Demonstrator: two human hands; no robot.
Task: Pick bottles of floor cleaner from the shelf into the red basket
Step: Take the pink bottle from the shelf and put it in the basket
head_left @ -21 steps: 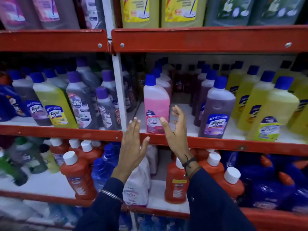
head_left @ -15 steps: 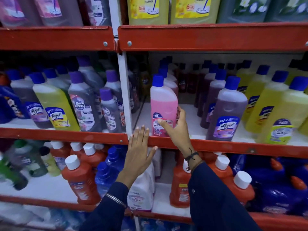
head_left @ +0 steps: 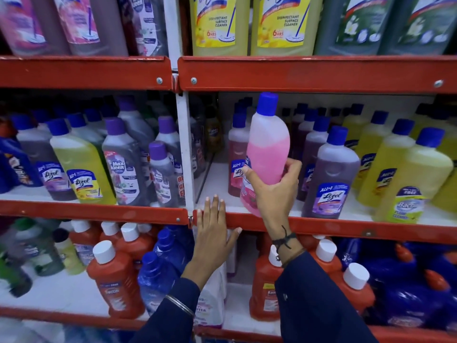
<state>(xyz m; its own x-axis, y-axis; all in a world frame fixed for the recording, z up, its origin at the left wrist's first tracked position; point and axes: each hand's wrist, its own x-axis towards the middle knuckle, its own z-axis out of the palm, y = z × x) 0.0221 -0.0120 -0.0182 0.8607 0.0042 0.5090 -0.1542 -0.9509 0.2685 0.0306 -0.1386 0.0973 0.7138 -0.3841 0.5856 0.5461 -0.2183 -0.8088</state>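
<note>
Right hand (head_left: 274, 194) grips pink bottle (head_left: 268, 147); left hand (head_left: 214, 233) flat, open, on shelf rail (head_left: 346, 230).

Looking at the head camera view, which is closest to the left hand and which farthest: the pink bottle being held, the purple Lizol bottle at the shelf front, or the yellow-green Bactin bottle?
From the left hand:
1. Pink bottle, just up and right, held by the right hand.
2. Purple Lizol bottle, farther right on the same shelf.
3. Yellow-green Bactin bottle, farthest right.

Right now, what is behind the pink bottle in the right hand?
Behind the blue-capped pink plastic bottle in the right hand stands a row of similar blue-capped bottles running back. The bottle hides how many there are.
</note>
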